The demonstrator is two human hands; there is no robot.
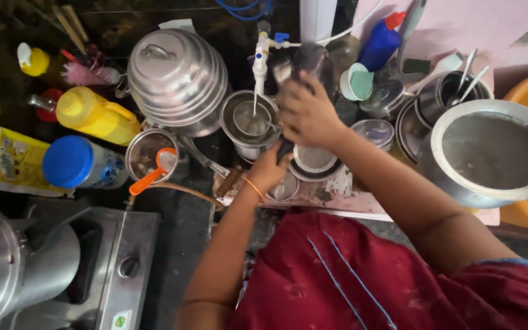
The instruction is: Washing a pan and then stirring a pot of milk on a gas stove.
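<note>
Left hand (268, 172) gripping dark pan handle (285, 148), right hand (307, 113) pressed closed on blurred dark round pan (313, 61) under white tap (260, 58).

Left hand (270, 171) grips a dark pan's handle (284, 148); right hand (308, 115) presses on the pan (311, 61) under the tap (260, 58), above steel bowls (250, 122).

The right hand (308, 115) hides a blurred dark utensil (310, 61) (kind unclear).
</note>
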